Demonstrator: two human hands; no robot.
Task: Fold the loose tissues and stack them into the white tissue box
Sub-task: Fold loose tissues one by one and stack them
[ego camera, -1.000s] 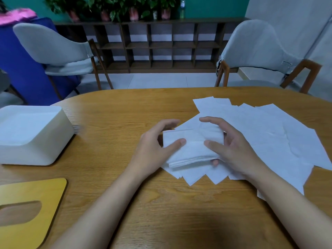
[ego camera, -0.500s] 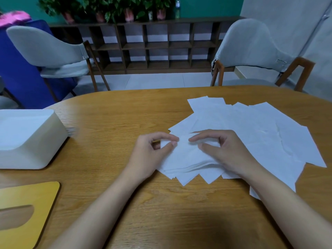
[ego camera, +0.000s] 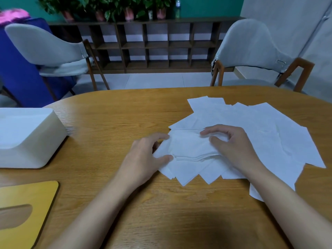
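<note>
left hand [ego camera: 145, 155] and right hand [ego camera: 233, 146] have moved apart; both seemingly pinch the folded tissue [ego camera: 190, 146]

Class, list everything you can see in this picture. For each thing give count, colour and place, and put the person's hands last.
table: one, brown wood, across the foreground
box: one, white, table's left edge
lid: one, yellow with a slot, table's near-left corner
loose tissues: many, white, spread over table's right half
folded tissue: one, white, on the loose tissues, between both hands
chairs: two, grey with wooden legs, behind the table
shelf: one, dark brown, along the back wall
plants: several, green, on the shelf
left hand: one, gripping folded tissue's left edge
right hand: one, fingers arched on its right side
</note>
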